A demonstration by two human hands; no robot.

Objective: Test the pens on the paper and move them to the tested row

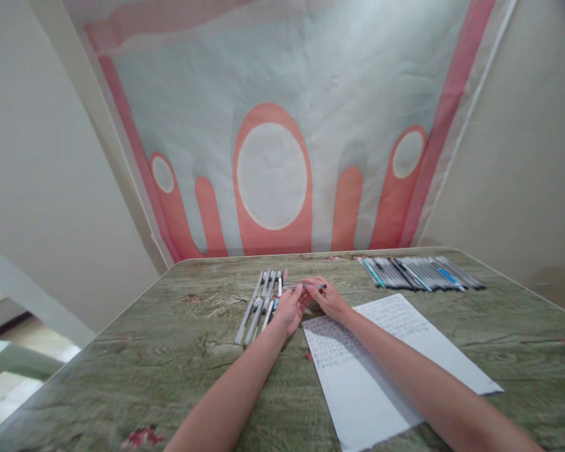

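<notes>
My left hand (292,309) and my right hand (327,296) meet near the middle of the table, both closed on one thin pen (316,286) held roughly level. The pen's dark end points right. Just left of my left hand, several pens (258,304) lie side by side in two rows, partly hidden by that hand. Under my right forearm rests a white sheet (371,376) with handwriting on its upper part.
At the back right of the wood-patterned table (169,376), a long row of pens (419,274) lies side by side, some with blue or teal parts. Behind the table hangs a grey cloth (329,81) with red shapes. Walls stand on both sides.
</notes>
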